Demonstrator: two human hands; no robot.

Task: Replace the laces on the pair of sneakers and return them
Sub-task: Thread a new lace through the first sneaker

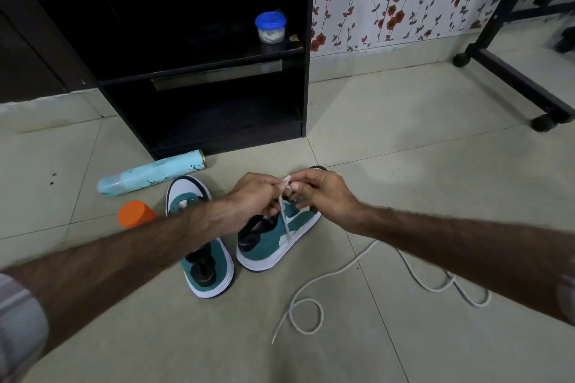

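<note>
Both hands up over the right teal-and-white sneaker point(280, 239) on the tiled floor point(404, 165): left hand point(258, 196) and right hand point(320, 196) pinching one white lace point(284, 205) between curled fingers. Left teal-and-white sneaker point(199, 258) just beside it. Loose white cord lace point(342, 274) sprawled near right.

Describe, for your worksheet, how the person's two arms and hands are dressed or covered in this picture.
Both hands, the left hand and the right hand, are bare: no gloves, rings or watch can be seen. Both forearms are bare and hairy. A pale striped sleeve is pushed up near the left elbow, and a bit of similar pale cloth shows at the frame's right edge on the right arm.
</note>
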